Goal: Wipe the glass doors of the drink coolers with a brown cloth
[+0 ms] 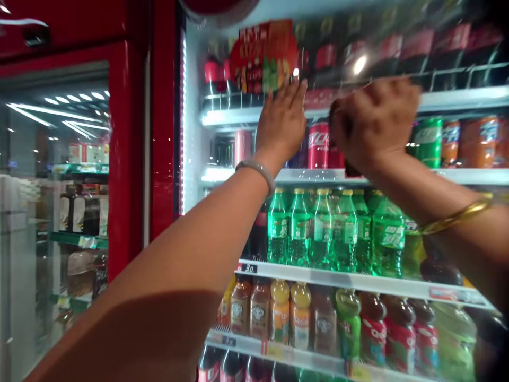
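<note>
Both my arms reach up in front of a lit drinks cooler. My left hand (283, 116), above a grey bangle (257, 172), has its fingers stretched out over the lower edge of a red sign (262, 55). Level with the cans, my right hand (376, 119) is closed, with its fingers curled around something dark that I cannot make out. A gold bangle (457, 216) circles that wrist. Between the hands stands a red can (318, 144). Green bottles (300, 225) line the shelf below.
Orange cans (488, 139) stand at the right. Lower down, a shelf edge (278, 347) runs under juice bottles (301, 318). A red cooler frame (163, 106) rises at the left, beside a glass-fronted cabinet with packaged goods (83, 212).
</note>
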A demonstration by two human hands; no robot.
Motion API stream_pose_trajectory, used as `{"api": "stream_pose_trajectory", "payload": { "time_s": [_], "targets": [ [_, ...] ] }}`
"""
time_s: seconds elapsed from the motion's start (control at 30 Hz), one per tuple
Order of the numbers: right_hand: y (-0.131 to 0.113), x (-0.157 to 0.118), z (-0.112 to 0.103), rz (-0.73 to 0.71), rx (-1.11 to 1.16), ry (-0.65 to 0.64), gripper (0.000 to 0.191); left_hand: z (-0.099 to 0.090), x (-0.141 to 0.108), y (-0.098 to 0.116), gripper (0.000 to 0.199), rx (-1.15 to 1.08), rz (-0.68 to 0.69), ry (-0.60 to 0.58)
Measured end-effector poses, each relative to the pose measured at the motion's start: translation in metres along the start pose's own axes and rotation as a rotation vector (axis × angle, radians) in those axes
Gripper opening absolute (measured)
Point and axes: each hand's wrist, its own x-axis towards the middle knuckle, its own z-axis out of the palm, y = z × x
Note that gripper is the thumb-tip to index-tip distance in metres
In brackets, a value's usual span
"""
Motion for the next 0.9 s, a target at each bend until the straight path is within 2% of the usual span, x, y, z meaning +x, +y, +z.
{"api": "stream_pose_trajectory", "payload": {
  "time_s": [0.07,0.13,0.17,0.23,0.33,0.4,0.47,0.57,0.63,0.7,0.8,0.9],
  "targets": [
    [-0.011,0.012,0.004,-0.124,-0.010,-0.005,0.044,-0.002,-0.001,0.000,0.064,-0.038,0.002,0.004],
    [-0.006,0.035,0.005,-0.192,-0.001,0.000,0.038,-0.003,-0.002,0.000,0.063,-0.043,0.013,0.021],
    [0.002,0.046,0.004,-0.165,0.003,0.020,0.036,-0.004,-0.002,0.000,0.063,-0.032,0.018,0.034],
    [0.023,0.054,0.001,-0.011,0.000,0.086,0.034,-0.005,-0.003,0.000,0.063,-0.005,0.024,0.053],
    [0.038,0.030,-0.001,0.242,-0.023,0.189,0.032,-0.005,-0.005,-0.001,0.064,0.016,0.029,0.064],
    [0.026,0.006,0.002,0.270,-0.044,0.230,0.032,-0.004,-0.005,-0.002,0.064,0.019,0.037,0.068],
    [0.004,-0.004,0.006,0.154,-0.049,0.226,0.031,-0.003,-0.005,-0.003,0.061,0.017,0.047,0.075],
    [-0.021,0.018,0.011,-0.042,-0.016,0.155,0.029,-0.002,-0.005,-0.005,0.060,0.000,0.057,0.072],
    [-0.019,0.043,0.010,-0.025,-0.017,0.125,0.028,-0.003,-0.005,-0.008,0.061,-0.021,0.063,0.062],
    [-0.008,0.055,0.008,0.087,-0.052,0.135,0.028,-0.003,-0.006,-0.010,0.062,-0.040,0.067,0.057],
    [-0.003,0.034,0.004,0.245,-0.102,0.155,0.028,-0.005,-0.006,-0.012,0.064,-0.057,0.070,0.033],
    [-0.027,0.000,0.002,0.252,-0.122,0.111,0.028,-0.005,-0.005,-0.012,0.067,-0.088,0.068,-0.032]
  ]
}}
